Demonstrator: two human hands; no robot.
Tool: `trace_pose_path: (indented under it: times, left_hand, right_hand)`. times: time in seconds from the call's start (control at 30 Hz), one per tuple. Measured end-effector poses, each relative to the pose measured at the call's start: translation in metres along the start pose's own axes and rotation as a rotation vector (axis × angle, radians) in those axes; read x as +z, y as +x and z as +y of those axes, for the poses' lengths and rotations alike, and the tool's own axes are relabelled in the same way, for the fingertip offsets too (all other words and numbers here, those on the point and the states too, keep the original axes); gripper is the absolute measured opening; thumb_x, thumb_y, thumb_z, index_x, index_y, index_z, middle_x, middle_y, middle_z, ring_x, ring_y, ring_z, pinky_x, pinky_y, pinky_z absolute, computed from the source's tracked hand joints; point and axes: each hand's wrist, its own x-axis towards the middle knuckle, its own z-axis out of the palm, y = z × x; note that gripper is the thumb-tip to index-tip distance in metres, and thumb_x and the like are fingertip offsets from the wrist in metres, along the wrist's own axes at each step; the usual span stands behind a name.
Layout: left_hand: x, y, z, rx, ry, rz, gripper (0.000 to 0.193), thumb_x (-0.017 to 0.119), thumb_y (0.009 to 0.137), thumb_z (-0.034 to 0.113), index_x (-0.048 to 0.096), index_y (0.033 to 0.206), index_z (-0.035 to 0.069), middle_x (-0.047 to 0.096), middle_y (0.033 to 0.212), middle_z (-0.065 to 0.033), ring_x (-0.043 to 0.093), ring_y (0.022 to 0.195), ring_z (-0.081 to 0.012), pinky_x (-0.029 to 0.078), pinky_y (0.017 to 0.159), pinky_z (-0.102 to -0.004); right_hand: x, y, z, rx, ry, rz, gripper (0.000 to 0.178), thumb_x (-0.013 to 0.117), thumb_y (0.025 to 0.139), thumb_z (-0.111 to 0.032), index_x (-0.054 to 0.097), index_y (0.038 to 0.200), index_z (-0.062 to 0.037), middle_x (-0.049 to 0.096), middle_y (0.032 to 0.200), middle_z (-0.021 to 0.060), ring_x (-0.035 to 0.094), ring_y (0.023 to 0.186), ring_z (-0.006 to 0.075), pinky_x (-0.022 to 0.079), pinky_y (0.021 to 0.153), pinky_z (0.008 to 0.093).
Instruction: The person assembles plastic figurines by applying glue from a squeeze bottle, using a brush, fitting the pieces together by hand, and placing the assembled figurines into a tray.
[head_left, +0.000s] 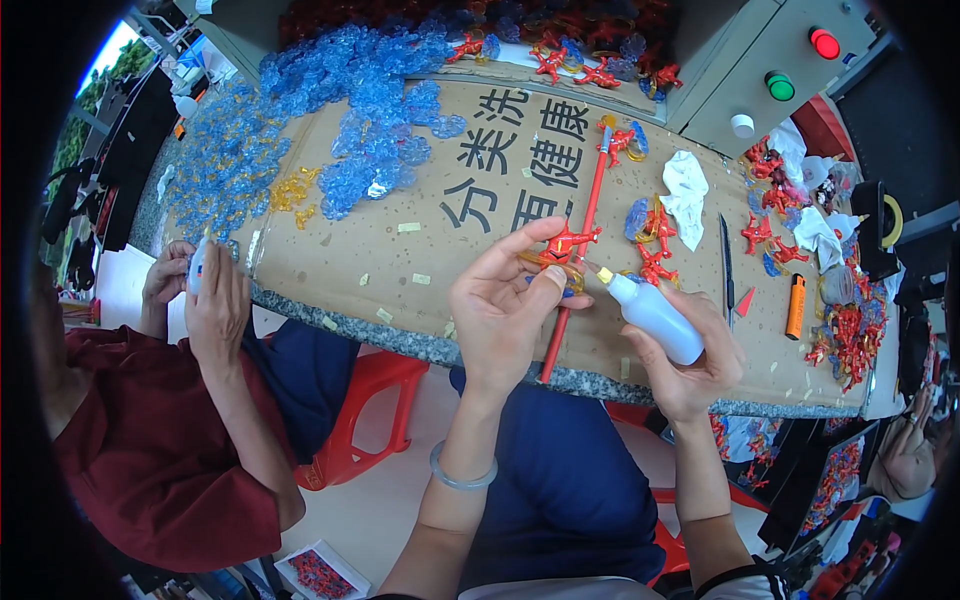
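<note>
My left hand [500, 315] is closed on a small red plastic figure [566, 243], pinched between thumb and fingers, with clear amber and blue parts about it. In my right hand [698, 372] is a white squeeze bottle [660, 322], tilted so its yellow-collared nozzle [606, 275] points at the figure. Whether the nozzle touches the figure I cannot tell. Beneath the held figure a long red rod [597, 190] lies on the cardboard. More red figures with clear parts [655, 228] rest just beyond my right hand.
Cardboard [420, 270] covers the table. Translucent blue pieces [375, 150] are heaped at the far left, amber ones [292, 192] nearby. A crumpled tissue [684, 200], a dark slim tool [727, 270], an orange cutter [796, 306] and piled red figures [850, 335] lie right. A co-worker's hand [218, 310] holds a bottle.
</note>
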Motion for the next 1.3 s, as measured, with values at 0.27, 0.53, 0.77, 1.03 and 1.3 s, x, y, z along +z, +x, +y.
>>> trace_pose_path:
  times: [0.27, 0.53, 0.77, 1.03, 1.3]
  left_hand:
    - [-0.003, 0.001, 0.002, -0.035, -0.037, -0.044, 0.036, 0.050, 0.085, -0.010, 0.049, 0.120, -0.012, 0.062, 0.099, -0.0171, 0.064, 0.088, -0.0179, 0.060, 0.070, -0.0300]
    - [-0.003, 0.000, 0.000, -0.033, -0.030, -0.035, 0.035, 0.050, 0.085, -0.009, 0.049, 0.120, -0.012, 0.062, 0.099, -0.0170, 0.064, 0.088, -0.0174, 0.060, 0.069, -0.0293]
    - [0.000, 0.001, 0.001, 0.005, 0.016, 0.003, 0.033, 0.046, 0.085, -0.009, 0.051, 0.118, -0.012, 0.065, 0.092, -0.0186, 0.067, 0.082, -0.0220, 0.061, 0.065, -0.0325]
    - [-0.009, 0.002, 0.003, -0.078, -0.178, -0.035, 0.034, 0.046, 0.090, -0.001, 0.045, 0.123, -0.009, 0.064, 0.097, -0.0209, 0.067, 0.086, -0.0235, 0.060, 0.069, -0.0339]
    - [-0.012, 0.005, 0.005, -0.149, -0.206, -0.048, 0.037, 0.044, 0.091, 0.003, 0.042, 0.126, -0.008, 0.065, 0.093, -0.0235, 0.068, 0.080, -0.0248, 0.059, 0.068, -0.0356]
  right_hand:
    - [0.002, 0.004, -0.004, 0.009, -0.002, 0.016, 0.042, 0.083, 0.061, -0.003, 0.064, 0.098, 0.0060, 0.067, 0.084, 0.0158, 0.063, 0.068, 0.0242, 0.049, 0.060, 0.0307]
    - [0.002, 0.005, -0.005, -0.001, -0.015, 0.021, 0.043, 0.083, 0.061, -0.002, 0.064, 0.098, 0.0054, 0.066, 0.081, 0.0151, 0.063, 0.067, 0.0240, 0.050, 0.060, 0.0303]
    - [0.002, 0.004, -0.005, 0.010, -0.006, 0.018, 0.043, 0.083, 0.061, -0.002, 0.064, 0.099, 0.0055, 0.066, 0.079, 0.0147, 0.063, 0.067, 0.0238, 0.049, 0.059, 0.0293]
    - [0.001, 0.001, -0.004, 0.052, 0.059, 0.061, 0.044, 0.084, 0.060, -0.004, 0.065, 0.099, 0.0050, 0.067, 0.083, 0.0163, 0.064, 0.068, 0.0244, 0.050, 0.062, 0.0307]
    - [0.002, 0.005, -0.002, 0.032, 0.050, -0.018, 0.046, 0.082, 0.063, -0.002, 0.063, 0.104, 0.0070, 0.066, 0.085, 0.0161, 0.063, 0.076, 0.0227, 0.049, 0.066, 0.0298]
